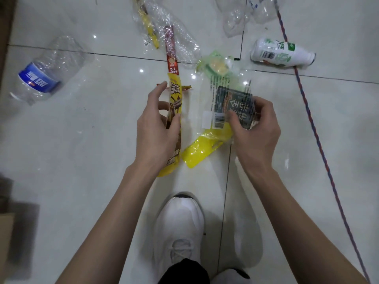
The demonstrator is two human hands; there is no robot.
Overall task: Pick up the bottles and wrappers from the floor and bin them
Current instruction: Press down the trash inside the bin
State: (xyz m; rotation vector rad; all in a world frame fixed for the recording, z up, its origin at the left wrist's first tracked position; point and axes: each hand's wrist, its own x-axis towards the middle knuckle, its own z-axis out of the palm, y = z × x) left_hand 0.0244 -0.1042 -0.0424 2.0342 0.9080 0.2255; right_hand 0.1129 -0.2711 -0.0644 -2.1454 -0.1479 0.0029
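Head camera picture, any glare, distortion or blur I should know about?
In the head view, small bright glints dot the glossy floor tiles; wide-angle bending curves the grout lines and the rope; shadow darkens the lower left; the left hand gripping the yellow wrapper and right hand pinching the dark packet look sharp.

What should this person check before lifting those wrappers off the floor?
1. Left hand pinches long yellow wrapper: ok.
2. Right hand grips dark wrapper: ok.
3. Yellow bag beneath it also caught: cannot tell.
4. Bin in sight: not ok, none in view.
5. Striped cord apart from both hands: ok.
6. Clear bottle and white bottle picked up: not ok, both lie on the floor.
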